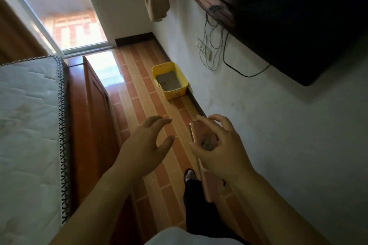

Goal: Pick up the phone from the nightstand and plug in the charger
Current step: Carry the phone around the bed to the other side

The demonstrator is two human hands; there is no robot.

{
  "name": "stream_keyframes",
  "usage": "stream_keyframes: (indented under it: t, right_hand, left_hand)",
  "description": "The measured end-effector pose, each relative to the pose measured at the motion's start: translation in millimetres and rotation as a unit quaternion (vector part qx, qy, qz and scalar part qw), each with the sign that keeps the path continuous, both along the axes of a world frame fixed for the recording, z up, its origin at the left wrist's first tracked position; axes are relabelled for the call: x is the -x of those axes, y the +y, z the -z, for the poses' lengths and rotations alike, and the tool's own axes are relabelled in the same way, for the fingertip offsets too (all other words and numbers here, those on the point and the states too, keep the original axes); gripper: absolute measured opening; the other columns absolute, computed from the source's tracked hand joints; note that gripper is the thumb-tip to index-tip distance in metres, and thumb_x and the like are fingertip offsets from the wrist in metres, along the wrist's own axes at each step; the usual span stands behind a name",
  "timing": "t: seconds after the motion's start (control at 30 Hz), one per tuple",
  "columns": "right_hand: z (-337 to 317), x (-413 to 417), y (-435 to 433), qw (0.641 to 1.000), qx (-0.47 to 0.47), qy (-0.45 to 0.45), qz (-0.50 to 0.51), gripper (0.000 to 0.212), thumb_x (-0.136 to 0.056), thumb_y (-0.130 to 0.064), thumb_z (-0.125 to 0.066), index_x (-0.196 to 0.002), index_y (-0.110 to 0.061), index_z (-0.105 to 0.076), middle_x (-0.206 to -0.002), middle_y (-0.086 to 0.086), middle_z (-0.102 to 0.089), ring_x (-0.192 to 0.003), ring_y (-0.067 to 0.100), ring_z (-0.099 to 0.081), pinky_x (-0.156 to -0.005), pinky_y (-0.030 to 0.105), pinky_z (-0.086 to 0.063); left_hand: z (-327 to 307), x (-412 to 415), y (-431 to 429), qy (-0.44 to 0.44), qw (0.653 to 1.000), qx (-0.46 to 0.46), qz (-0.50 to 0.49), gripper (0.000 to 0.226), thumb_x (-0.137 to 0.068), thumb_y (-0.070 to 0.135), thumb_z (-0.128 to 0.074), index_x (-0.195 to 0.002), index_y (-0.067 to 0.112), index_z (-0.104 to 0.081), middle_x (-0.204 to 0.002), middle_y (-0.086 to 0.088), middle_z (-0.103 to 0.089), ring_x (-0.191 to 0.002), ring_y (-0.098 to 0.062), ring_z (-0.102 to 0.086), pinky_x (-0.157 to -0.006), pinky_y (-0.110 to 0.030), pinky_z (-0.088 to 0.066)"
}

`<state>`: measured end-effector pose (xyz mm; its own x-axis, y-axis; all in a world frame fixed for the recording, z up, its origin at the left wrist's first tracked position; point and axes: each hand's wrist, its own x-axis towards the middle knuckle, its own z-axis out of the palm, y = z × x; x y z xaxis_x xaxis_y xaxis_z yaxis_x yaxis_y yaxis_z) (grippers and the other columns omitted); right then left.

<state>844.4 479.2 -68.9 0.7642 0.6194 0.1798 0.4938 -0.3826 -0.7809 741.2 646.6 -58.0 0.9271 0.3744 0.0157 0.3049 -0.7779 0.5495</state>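
My right hand (pixel 221 149) holds a pink phone (pixel 199 133) upright over the tiled floor, fingers curled around its back and edge. To its left my left hand (pixel 147 141) hovers open with fingers spread, a short gap from the phone and holding nothing. On the white wall ahead, a white power strip (pixel 204 48) hangs below the television, with thin cables (pixel 214 45) dangling from it. Which of them is a charger I cannot tell.
A dark wall-mounted television (pixel 288 16) sticks out at upper right. A yellow plastic bin (pixel 170 79) stands on the floor by the wall. A bed with bare mattress (pixel 27 117) and wooden frame (pixel 91 105) fills the left. A glass door (pixel 65 18) is ahead.
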Motion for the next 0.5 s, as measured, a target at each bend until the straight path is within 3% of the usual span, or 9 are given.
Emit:
stream_keyframes:
  t: [0.1,0.2,0.33,0.4,0.5]
  right_hand:
    - [2.6,-55.5,54.9,0.999,-0.015,0.004,-0.03,0.065,-0.069,-0.052,-0.066,-0.129,-0.043,-0.041,-0.129,-0.018,-0.035,-0.11,0.009,-0.045,-0.082,0.026,-0.05]
    - [-3.3,-112.1,109.7,0.998,-0.024,0.001,-0.055,0.064,-0.072,-0.045,-0.069,-0.129,-0.04,-0.042,-0.126,-0.02,-0.034,-0.107,0.002,-0.041,-0.081,0.014,-0.042]
    - [-9.2,-175.0,176.7,0.995,-0.027,0.011,-0.091,0.061,-0.072,-0.043,-0.069,-0.128,-0.038,-0.045,-0.134,-0.008,-0.037,-0.11,0.01,-0.046,-0.08,0.017,-0.045]
    - [-7.9,-197.9,212.2,0.994,-0.018,0.017,-0.107,0.061,-0.072,-0.039,-0.071,-0.128,-0.038,-0.045,-0.134,-0.007,-0.037,-0.107,0.011,-0.047,-0.076,0.011,-0.042]
    - [-3.9,-221.6,269.4,0.99,-0.008,0.024,-0.135,0.063,-0.073,-0.04,-0.072,-0.129,-0.036,-0.044,-0.133,-0.008,-0.039,-0.096,-0.004,-0.045,-0.062,-0.003,-0.035]
  left_hand:
    - [4.6,-48.3,46.3,-0.012,1.0,-0.001,-0.016,0.049,-0.086,0.049,-0.045,-0.132,0.034,-0.039,-0.144,0.003,-0.038,-0.096,-0.006,-0.052,-0.082,-0.024,-0.039]
    - [2.3,-97.7,93.7,0.0,0.999,0.0,-0.038,0.048,-0.087,0.048,-0.046,-0.132,0.034,-0.039,-0.144,0.002,-0.038,-0.088,-0.01,-0.057,-0.083,-0.027,-0.044]
    - [-2.2,-149.2,153.2,0.0,0.997,-0.009,-0.075,0.047,-0.087,0.047,-0.047,-0.132,0.034,-0.04,-0.146,0.003,-0.037,-0.101,-0.009,-0.054,-0.086,-0.023,-0.038]
    - [-2.9,-164.2,182.9,-0.002,0.994,-0.002,-0.107,0.047,-0.087,0.046,-0.048,-0.132,0.033,-0.041,-0.146,0.003,-0.037,-0.1,-0.006,-0.05,-0.086,-0.022,-0.036]
    - [-2.7,-175.0,229.5,-0.002,0.989,0.015,-0.149,0.048,-0.086,0.046,-0.047,-0.132,0.033,-0.042,-0.146,0.004,-0.038,-0.097,-0.007,-0.053,-0.088,-0.026,-0.041]
